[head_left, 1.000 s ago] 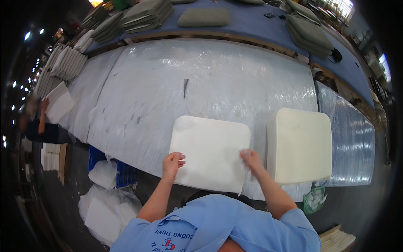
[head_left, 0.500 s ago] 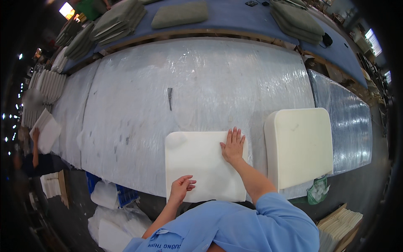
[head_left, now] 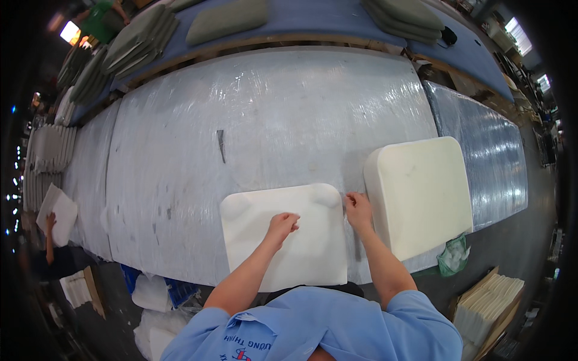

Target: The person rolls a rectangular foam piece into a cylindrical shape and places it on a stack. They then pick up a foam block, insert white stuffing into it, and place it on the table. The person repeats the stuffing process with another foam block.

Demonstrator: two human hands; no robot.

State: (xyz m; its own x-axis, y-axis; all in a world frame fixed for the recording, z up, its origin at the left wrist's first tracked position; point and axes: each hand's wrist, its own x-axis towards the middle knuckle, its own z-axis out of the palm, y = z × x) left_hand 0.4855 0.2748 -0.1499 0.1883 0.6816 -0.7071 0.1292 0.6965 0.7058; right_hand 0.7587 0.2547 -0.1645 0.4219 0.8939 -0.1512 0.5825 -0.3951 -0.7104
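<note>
A white, cushion-shaped foam pad lies in front of me at the near table edge, with a rounded bulge at each far corner. My left hand is over the middle of the pad, its fingers curled together in a pinch; anything between the fingertips is too small or hidden to make out. Just past the pad's right edge is my right hand, also closed with thumb and fingertips together, beside a thick stack of cream foam pads. What the right fingertips hold, if anything, does not show.
Clear plastic film covers the table, where a dark strip lies. Grey-green cushions sit on a blue table behind. At far left, another person's hand touches a white pad. A green bag hangs by the right edge.
My right hand has left the pad's far right corner and come back beside its right edge, closing. My left hand has moved forward and right over the pad. The view has shifted slightly.
</note>
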